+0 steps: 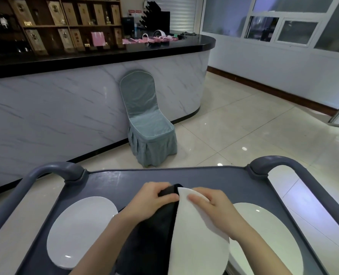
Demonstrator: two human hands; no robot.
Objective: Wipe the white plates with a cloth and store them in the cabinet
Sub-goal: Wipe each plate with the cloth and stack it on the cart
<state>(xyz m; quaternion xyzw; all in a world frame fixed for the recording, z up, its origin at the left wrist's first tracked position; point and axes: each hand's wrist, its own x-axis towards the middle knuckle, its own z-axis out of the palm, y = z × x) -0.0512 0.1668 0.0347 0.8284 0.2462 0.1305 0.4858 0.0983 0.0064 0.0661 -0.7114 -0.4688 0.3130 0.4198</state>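
— How did the plate (198, 235) look?
— White, plain, tilted on edge above the cart's (214, 176) middle. The right hand (214, 203) gripped its top rim; the left hand (154, 197) pressed a dark cloth (154, 235) against its face.
— Room around it?
— One plate each lay at the left (79, 231) and right (268, 231) edges; the far edge was bare.

The room is dim and bluish, lit from overhead; small bright spots glare on the glossy floor tiles (244, 148) and on the white plates (81, 231); the shelves (55, 24) behind the counter sink into soft shadow; the wide lens bends the cart rails (45, 171) and window frames (283, 30) at the edges; fine detail is slightly soft throughout.
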